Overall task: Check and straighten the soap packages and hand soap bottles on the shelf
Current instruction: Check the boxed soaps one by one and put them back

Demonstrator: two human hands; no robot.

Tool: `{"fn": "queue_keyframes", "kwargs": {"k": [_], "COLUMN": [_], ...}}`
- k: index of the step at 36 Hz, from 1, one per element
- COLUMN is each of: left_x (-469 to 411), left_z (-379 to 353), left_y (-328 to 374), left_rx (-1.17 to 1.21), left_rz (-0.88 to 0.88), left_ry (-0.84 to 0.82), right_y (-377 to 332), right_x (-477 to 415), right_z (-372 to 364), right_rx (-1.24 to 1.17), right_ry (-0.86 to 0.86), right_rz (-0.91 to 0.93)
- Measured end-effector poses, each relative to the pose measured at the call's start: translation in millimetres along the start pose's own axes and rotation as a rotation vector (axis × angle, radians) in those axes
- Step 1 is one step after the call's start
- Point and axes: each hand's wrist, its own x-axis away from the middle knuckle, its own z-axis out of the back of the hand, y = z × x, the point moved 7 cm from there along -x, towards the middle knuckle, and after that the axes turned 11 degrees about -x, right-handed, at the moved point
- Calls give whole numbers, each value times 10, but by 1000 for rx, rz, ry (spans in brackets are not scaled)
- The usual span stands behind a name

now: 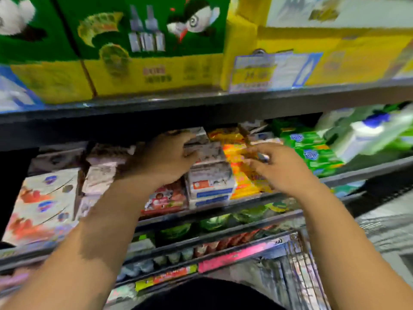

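On the middle shelf (268, 195) lie stacked soap packages. My left hand (165, 157) grips the top of a white soap package stack (210, 173) at its left side. To its right my right hand (277, 166) rests with curled fingers on the yellow-orange soap packages (241, 182), fingertips pinching one. Red soap boxes (165, 200) sit below my left wrist. Green soap packages (312, 151) lie further right. A white bottle with a blue cap (368, 133) lies tilted at the far right. The frame is blurred.
Green and yellow cartons (134, 52) fill the shelf above, with a price tag (268, 70) clipped to its edge. White tissue-like boxes (42, 204) stand at the left. Lower shelves (201, 249) hold green and red items. A wire basket (299, 265) is at the bottom right.
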Motion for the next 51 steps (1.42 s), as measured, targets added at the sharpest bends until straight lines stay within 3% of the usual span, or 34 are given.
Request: {"fn": "queue_keyframes", "kwargs": {"k": [3,10,16,22,26,29,34,38,45,51], "left_x": [-53,-61,-195,-251,-304,-285,-326,-294,-269,-274], "left_z": [-246,-403,-419,-524,-805,-1043,-1266,-1248,-1310,-1287], "left_y": [328,458,826,1408,1619,1593,1555,1509,1475,1508], "left_rx": [5,-111,-397,-566,-564,-470,-434,-408,-341,-407], "left_rz": [-38,72,76,-14,40,131,111,133,164,133], "left_ry": [-85,-158,-34,108,81,3,19,81,189,209], "right_y": [396,889,983,1074,1146,1197,1181,1182,1296,1346], "right_x": [5,-83,-331,-736,-1045,-1230,-1435,-1580,-1750,-1926], "right_z": [178,255,301,506,513,495,507,418,351,269], "right_rx": [58,353,421,598,606,452,360,413,423,434], "right_ry": [-43,-154,-207,-236,-355,-392,-376,-443,-548,-485], "right_rz": [-62,51,134,77,-16,-21,100,171,112,171]}}
